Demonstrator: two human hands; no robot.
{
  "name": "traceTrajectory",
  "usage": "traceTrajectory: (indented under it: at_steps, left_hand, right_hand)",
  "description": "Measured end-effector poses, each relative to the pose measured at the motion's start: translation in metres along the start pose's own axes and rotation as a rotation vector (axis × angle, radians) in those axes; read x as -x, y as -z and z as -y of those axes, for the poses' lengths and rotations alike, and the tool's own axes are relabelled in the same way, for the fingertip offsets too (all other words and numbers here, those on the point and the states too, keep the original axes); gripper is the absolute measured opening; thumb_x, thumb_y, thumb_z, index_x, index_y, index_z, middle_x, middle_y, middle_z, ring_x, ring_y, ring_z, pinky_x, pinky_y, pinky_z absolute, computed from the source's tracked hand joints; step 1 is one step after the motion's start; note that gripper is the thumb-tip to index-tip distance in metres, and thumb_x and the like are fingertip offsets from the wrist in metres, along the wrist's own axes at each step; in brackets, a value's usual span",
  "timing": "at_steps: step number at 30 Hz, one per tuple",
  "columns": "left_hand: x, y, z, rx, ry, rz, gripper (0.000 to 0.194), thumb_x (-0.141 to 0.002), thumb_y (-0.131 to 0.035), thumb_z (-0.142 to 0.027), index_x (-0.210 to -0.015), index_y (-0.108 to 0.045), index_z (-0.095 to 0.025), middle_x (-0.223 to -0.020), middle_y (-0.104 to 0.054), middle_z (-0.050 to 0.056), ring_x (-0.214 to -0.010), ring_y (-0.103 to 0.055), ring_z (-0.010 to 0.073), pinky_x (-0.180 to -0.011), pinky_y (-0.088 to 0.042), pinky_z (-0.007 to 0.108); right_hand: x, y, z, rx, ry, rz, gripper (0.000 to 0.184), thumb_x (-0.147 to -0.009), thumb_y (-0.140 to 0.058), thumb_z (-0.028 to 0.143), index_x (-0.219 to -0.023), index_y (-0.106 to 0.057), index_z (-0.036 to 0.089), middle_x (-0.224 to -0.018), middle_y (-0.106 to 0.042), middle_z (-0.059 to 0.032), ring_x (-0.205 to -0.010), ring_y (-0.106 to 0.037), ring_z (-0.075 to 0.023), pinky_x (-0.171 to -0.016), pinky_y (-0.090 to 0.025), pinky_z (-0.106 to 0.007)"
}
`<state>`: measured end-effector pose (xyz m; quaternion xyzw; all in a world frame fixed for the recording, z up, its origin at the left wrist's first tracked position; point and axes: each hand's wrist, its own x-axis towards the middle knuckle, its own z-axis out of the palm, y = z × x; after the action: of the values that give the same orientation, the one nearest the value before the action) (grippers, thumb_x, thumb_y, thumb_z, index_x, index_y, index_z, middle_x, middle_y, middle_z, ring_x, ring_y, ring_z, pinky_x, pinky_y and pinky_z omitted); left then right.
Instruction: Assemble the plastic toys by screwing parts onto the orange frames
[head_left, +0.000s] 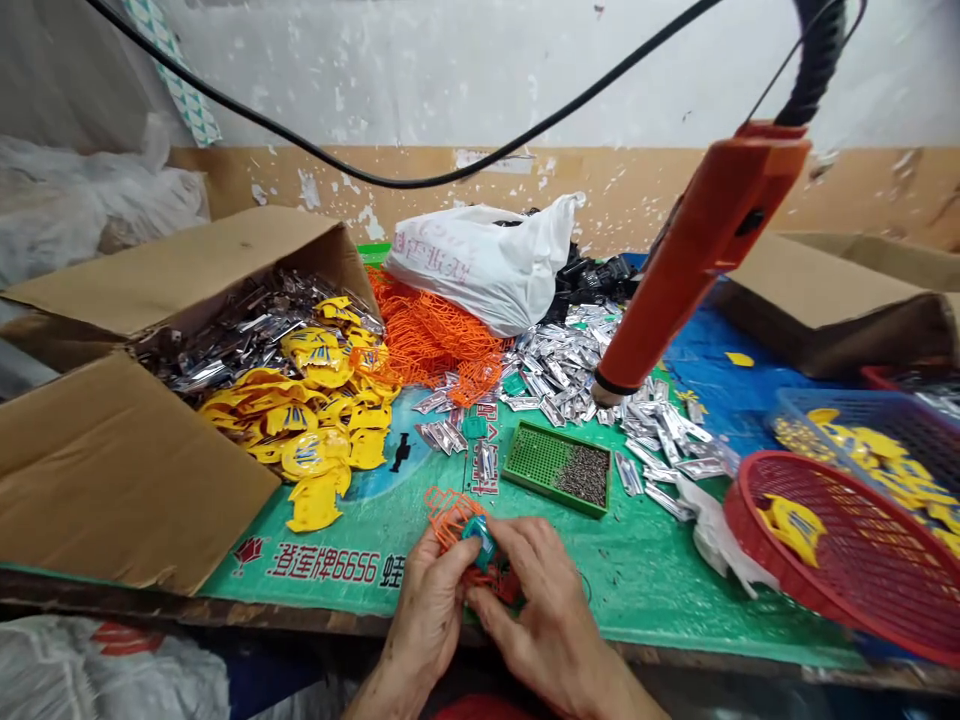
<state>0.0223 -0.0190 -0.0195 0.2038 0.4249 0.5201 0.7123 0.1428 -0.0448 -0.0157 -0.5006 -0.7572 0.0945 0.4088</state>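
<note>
Near the table's front edge, my left hand (427,590) is closed on an orange plastic openwork piece (448,508), whose lattice end sticks up past the fingers. A small teal plastic part (478,538) sits against that piece, between both thumbs and fingers. My right hand (536,590) is closed around the near end of the same orange piece, its fingertips touching the teal part. The palms and fingers hide much of both parts. Just beyond the hands lies a green tray (536,455) holding many tiny dark metal screws (583,473).
A red electric screwdriver (697,265) hangs above the table's right half. Yellow pieces (315,450) spill from a cardboard box (217,260) at left. Orange pieces (427,335), silvery packets (555,365) and a white sack (480,265) lie behind. A red basket (862,490) stands at right.
</note>
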Motion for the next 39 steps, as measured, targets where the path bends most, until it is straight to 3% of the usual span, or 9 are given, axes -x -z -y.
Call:
traceTrajectory:
  at_steps: [2, 7, 8, 10, 12, 15, 20, 29, 39]
  left_hand:
    - [-0.001, 0.0, -0.003, -0.021, 0.033, 0.01, 0.033, -0.068, -0.074, -0.021, -0.101, -0.068, -0.017, -0.09, -0.071, 0.004, -0.074, -0.064, 0.0159, -0.071, -0.051, 0.027]
    - [-0.003, -0.002, -0.007, -0.068, 0.107, -0.003, 0.034, -0.063, -0.075, -0.019, -0.097, -0.07, -0.016, -0.086, -0.071, 0.004, -0.069, -0.062, 0.0146, -0.061, -0.051, 0.025]
    - [-0.004, -0.003, -0.007, -0.072, 0.112, 0.006, 0.033, -0.063, -0.075, -0.019, -0.096, -0.07, -0.016, -0.085, -0.071, 0.004, -0.069, -0.061, 0.0142, -0.062, -0.051, 0.025]
    - [-0.007, -0.004, -0.006, -0.073, 0.123, 0.003, 0.032, -0.061, -0.076, -0.019, -0.093, -0.071, -0.016, -0.082, -0.07, 0.003, -0.068, -0.061, 0.0138, -0.063, -0.051, 0.025]
    - [-0.009, -0.005, -0.006, -0.076, 0.13, -0.009, 0.032, -0.06, -0.076, -0.019, -0.091, -0.071, -0.015, -0.08, -0.07, 0.003, -0.068, -0.061, 0.0143, -0.063, -0.052, 0.026]
    - [-0.011, -0.006, -0.007, -0.098, 0.14, -0.019, 0.033, -0.058, -0.076, -0.019, -0.09, -0.071, -0.015, -0.08, -0.069, 0.004, -0.067, -0.06, 0.0151, -0.059, -0.051, 0.026]
    - [-0.014, -0.01, -0.009, -0.142, 0.157, 0.001, 0.03, -0.057, -0.075, -0.019, -0.086, -0.071, -0.014, -0.075, -0.068, 0.003, -0.065, -0.059, 0.0146, -0.058, -0.05, 0.024]
    - [-0.022, -0.011, -0.004, -0.19, 0.164, 0.123, 0.029, -0.065, -0.068, -0.019, -0.094, -0.07, -0.015, -0.083, -0.069, 0.006, -0.072, -0.06, 0.0163, -0.062, -0.05, 0.025]
    - [-0.026, -0.013, -0.006, -0.166, 0.188, 0.111, 0.023, -0.064, -0.069, -0.019, -0.087, -0.068, -0.015, -0.075, -0.064, 0.002, -0.065, -0.055, 0.0131, -0.058, -0.048, 0.023]
  right_hand:
    - [-0.013, 0.032, -0.007, -0.025, 0.047, -0.08, 0.051, -0.08, -0.064, 0.02, -0.128, -0.046, 0.021, -0.107, -0.063, -0.0098, -0.097, -0.06, -0.0243, -0.079, -0.053, -0.042]
    - [-0.081, 0.119, -0.06, 0.038, -0.136, -0.724, 0.069, -0.064, -0.081, 0.027, -0.126, -0.051, 0.028, -0.13, -0.049, -0.0113, -0.115, -0.052, -0.029, -0.084, -0.049, -0.045]
    - [-0.098, 0.13, -0.072, -0.043, -0.169, -0.726, 0.072, -0.061, -0.082, 0.03, -0.126, -0.051, 0.027, -0.131, -0.049, -0.0123, -0.118, -0.051, -0.0288, -0.083, -0.049, -0.043]
    - [-0.129, 0.139, -0.089, -0.376, -0.249, -0.535, 0.059, -0.067, -0.076, 0.035, -0.121, -0.054, 0.023, -0.124, -0.057, -0.0117, -0.114, -0.054, -0.0247, -0.081, -0.048, -0.041]
    - [-0.153, 0.135, -0.093, -0.597, -0.292, -0.367, 0.051, -0.064, -0.076, 0.035, -0.108, -0.059, 0.016, -0.105, -0.064, -0.0089, -0.092, -0.062, -0.0198, -0.076, -0.047, -0.041]
    - [-0.172, 0.121, -0.08, -0.678, -0.376, -0.347, 0.042, -0.052, -0.081, 0.023, -0.088, -0.062, 0.012, -0.083, -0.064, -0.0028, -0.07, -0.059, -0.0131, -0.064, -0.045, -0.035]
    - [-0.17, 0.098, -0.051, -0.756, -0.409, -0.304, 0.041, -0.05, -0.079, 0.021, -0.087, -0.064, 0.016, -0.072, -0.062, 0.0016, -0.064, -0.056, -0.0117, -0.058, -0.045, -0.029]
    - [-0.141, 0.038, -0.058, -0.677, -0.464, -0.4, 0.032, -0.058, -0.073, 0.025, -0.088, -0.063, 0.016, -0.063, -0.061, 0.0035, -0.053, -0.056, -0.0127, -0.055, -0.049, -0.032]
    - [-0.141, 0.024, -0.05, -0.655, -0.479, -0.468, 0.016, -0.058, -0.071, 0.021, -0.056, -0.055, 0.018, -0.057, -0.056, 0.0041, -0.052, -0.051, -0.0106, -0.052, -0.045, -0.028]
